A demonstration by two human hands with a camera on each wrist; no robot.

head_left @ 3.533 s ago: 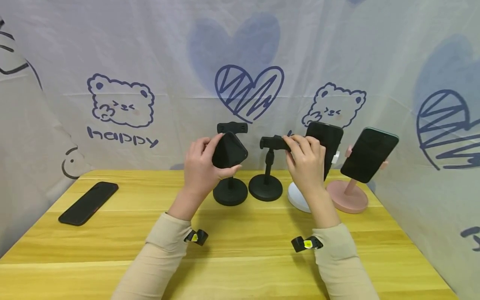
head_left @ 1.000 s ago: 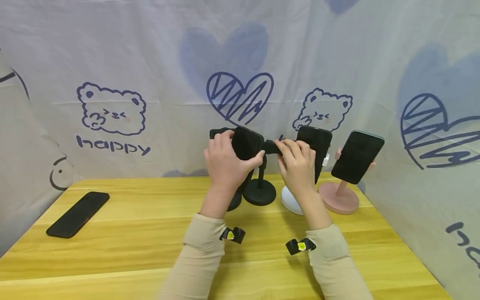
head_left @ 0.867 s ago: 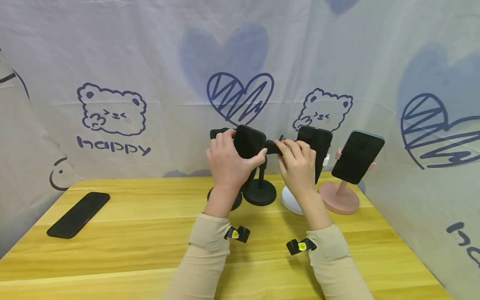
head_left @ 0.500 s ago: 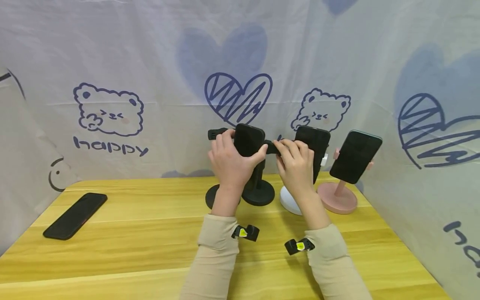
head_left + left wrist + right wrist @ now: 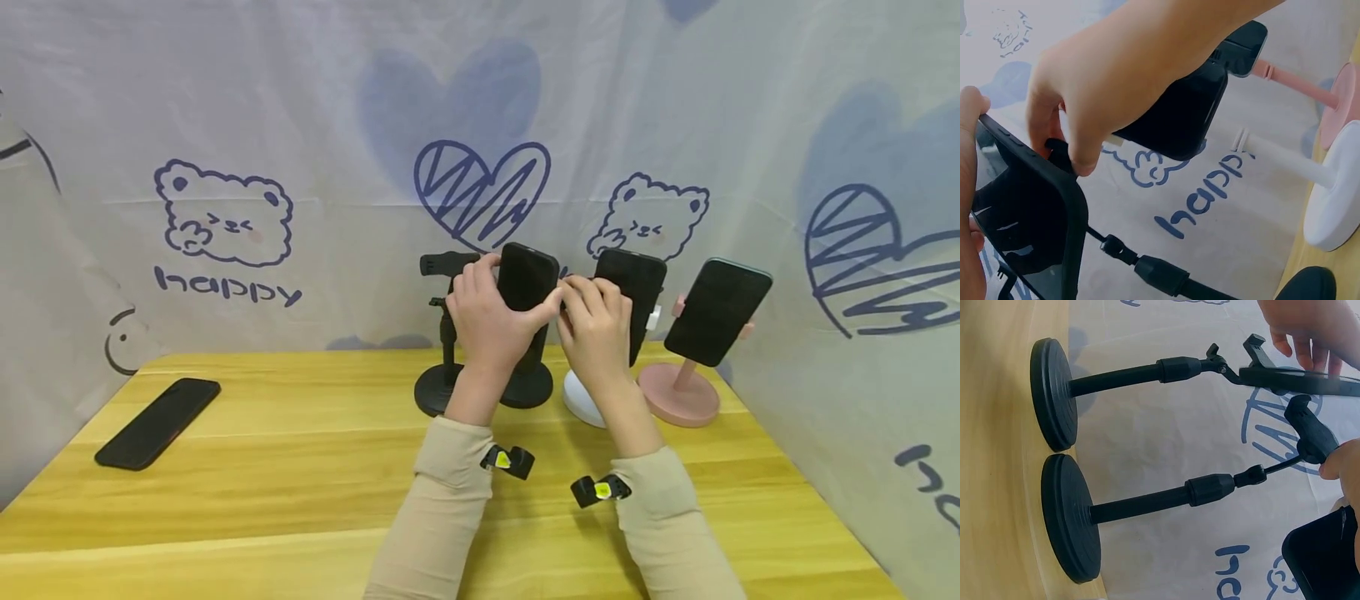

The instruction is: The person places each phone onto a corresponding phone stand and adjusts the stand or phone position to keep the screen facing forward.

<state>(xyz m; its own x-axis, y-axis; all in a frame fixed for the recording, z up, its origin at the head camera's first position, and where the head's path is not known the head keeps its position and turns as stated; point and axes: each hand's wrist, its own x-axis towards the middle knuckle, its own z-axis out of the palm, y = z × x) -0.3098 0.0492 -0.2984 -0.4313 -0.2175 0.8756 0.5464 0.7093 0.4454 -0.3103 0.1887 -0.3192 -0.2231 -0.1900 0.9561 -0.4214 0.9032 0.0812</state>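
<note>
My left hand [image 5: 491,321] grips a black smartphone [image 5: 527,275] by its side edges, screen toward me. The phone overlaps the upper part of a black phone stand [image 5: 528,387] in the head view. With bent fingers, my right hand [image 5: 598,329] holds the end of that stand's clamp [image 5: 1313,434]. In the right wrist view the phone appears nearly edge-on, close beside the clamp and apart from its free end. The left wrist view shows the clamp's dark end between my right thumb and fingers, right by the phone's edge.
Left of it stands another black phone stand [image 5: 433,390] with a bare clamp. To the right are a white stand [image 5: 583,402] and a pink stand [image 5: 678,396], each bearing a phone. Another black phone [image 5: 159,423] lies on the wooden table [image 5: 300,483] at left. Patterned cloth hangs behind.
My left hand has carried the phone rightward, from in front of the left black stand to the clamp my right hand holds. The right hand keeps its grip there.
</note>
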